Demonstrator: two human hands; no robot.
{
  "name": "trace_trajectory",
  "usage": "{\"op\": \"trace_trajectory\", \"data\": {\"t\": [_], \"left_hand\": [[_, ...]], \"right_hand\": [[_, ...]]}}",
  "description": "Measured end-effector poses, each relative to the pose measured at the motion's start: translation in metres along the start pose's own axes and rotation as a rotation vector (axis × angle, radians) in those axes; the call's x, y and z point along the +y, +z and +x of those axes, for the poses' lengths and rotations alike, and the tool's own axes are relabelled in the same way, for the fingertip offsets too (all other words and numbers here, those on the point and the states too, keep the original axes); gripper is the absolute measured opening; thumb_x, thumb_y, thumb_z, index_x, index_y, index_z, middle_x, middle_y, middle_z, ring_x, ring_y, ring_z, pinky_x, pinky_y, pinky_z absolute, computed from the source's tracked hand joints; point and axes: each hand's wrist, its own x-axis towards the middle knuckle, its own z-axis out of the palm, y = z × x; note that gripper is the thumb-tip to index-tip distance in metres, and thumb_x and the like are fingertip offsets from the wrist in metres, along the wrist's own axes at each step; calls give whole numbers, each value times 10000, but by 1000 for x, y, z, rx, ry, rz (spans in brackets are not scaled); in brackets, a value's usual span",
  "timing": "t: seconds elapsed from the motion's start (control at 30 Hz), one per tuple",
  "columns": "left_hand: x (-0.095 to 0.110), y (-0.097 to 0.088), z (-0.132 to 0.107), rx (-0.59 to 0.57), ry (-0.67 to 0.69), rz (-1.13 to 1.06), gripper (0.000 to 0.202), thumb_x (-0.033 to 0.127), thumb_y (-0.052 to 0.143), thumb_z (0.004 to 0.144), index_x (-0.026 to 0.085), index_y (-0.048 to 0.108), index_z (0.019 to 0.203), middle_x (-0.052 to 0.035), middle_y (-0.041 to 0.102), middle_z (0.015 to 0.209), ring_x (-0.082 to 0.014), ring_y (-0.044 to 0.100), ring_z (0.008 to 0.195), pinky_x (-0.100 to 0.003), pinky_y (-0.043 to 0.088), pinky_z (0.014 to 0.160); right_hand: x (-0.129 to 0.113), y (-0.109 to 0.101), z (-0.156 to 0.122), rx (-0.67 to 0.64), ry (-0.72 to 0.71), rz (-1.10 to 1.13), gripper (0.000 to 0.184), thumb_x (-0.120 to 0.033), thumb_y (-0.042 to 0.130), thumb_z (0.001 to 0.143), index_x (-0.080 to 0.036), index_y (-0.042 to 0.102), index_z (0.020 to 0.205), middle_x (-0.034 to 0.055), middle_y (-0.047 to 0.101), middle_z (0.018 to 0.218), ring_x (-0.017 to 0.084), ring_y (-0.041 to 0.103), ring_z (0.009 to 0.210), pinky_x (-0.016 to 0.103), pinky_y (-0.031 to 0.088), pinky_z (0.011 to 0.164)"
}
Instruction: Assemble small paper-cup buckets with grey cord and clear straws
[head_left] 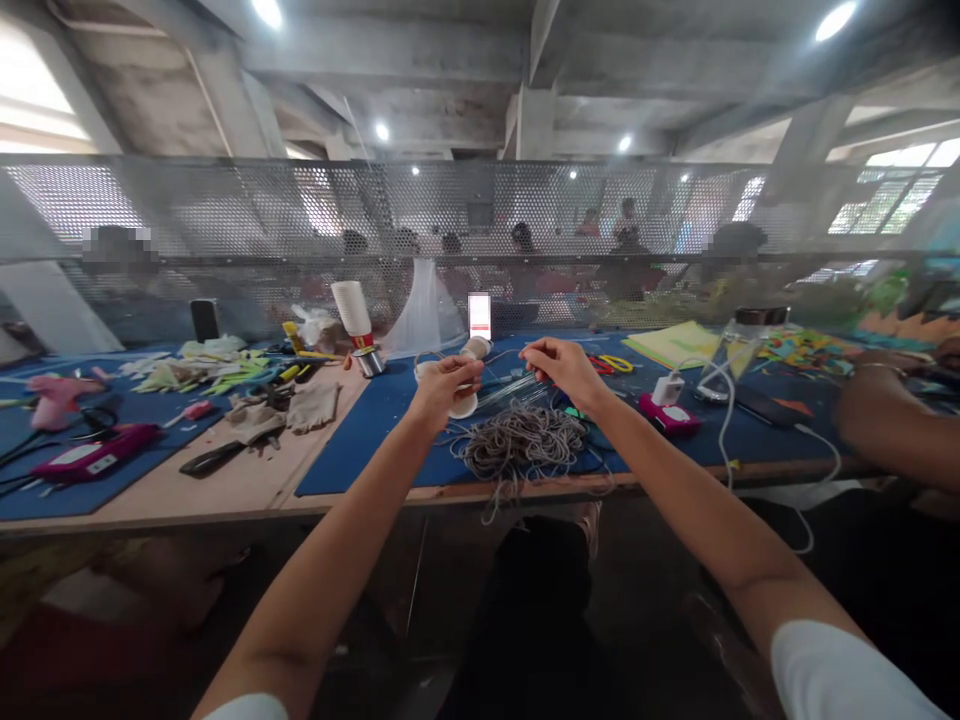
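Note:
My left hand [448, 388] is closed in a pinch above the blue mat [360, 430], with a loop of thin cord [429, 356] at its fingers. A pale, round-edged object [464, 407], partly hidden, shows just beneath it; I cannot tell whether the hand touches it. Slightly higher and to the right, my right hand [564, 368] pinches a strand of cord that stretches toward the left. Below both hands lies a tangled heap of grey cord [525, 440], some strands hanging over the table edge. Clear glue sticks [517, 390] lie behind the heap.
A phone with a lit screen [480, 315] stands behind my hands. Stacked paper cups [349, 308], gloves [311, 407] and a pink glue gun [61, 400] are leftward. Yellow-handled scissors [616, 364], a purple power strip [667, 415] and another person's arm [892, 410] are rightward.

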Motion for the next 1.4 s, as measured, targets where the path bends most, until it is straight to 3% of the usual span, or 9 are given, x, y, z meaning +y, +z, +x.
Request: {"op": "trace_trajectory", "data": {"t": [0.17,0.3,0.47,0.57,0.73,0.9,1.0,1.2,1.4], "left_hand": [[2,-6,1,-12,367,677,96,276,740,750,181,743,769,-45,718,749,-185,630,719,-307,458,723],[6,-4,5,47,494,895,36,247,724,759,251,759,766,-32,736,787,-215,623,780,-316,417,776],[-3,-1,13,261,458,796,23,268,738,760,284,753,753,-31,706,729,-236,607,801,-285,387,727],[-11,1,23,310,421,728,24,271,739,767,266,757,782,-25,698,698,-221,605,747,-267,377,695],[-23,-2,40,233,375,701,119,202,742,754,285,776,832,-13,698,666,-209,601,699,-258,394,671],[-26,-5,50,82,405,777,78,210,770,729,250,750,665,-25,678,626,-209,584,659,-279,408,687],[-29,-2,53,23,358,718,49,188,741,757,226,761,732,-20,684,612,-183,584,600,-276,411,654],[-36,6,52,-10,189,371,25,160,735,770,174,742,750,-33,683,600,-133,581,539,-231,426,555],[-24,7,46,8,108,225,53,109,769,738,148,734,727,-29,678,592,-118,595,556,-208,440,569]], "right_hand": [[5,-1,9,-90,26,-30,212,-377,656,816,-175,711,850,27,660,733,88,531,570,267,454,577],[12,2,19,-128,37,5,217,-385,680,803,-182,720,871,29,680,753,93,555,576,275,489,605],[21,11,32,-190,56,64,238,-406,714,784,-186,685,868,36,691,761,123,624,605,304,538,635],[31,18,40,-205,36,55,257,-415,691,796,-179,634,881,35,689,746,137,654,615,296,548,618],[59,20,53,-163,-8,-21,238,-398,655,819,-187,633,928,32,685,748,136,650,588,290,543,598],[77,17,52,-151,-46,-64,245,-413,653,824,-185,665,913,18,676,726,135,643,585,293,536,605],[78,16,50,-142,-24,-16,254,-420,667,818,-180,663,899,21,670,721,131,635,569,298,539,600],[78,18,46,-144,42,65,265,-433,689,805,-184,642,883,25,676,727,136,655,593,298,555,610],[69,20,43,-161,73,139,293,-454,691,805,-193,660,933,33,689,759,138,660,608,301,565,624]]}}
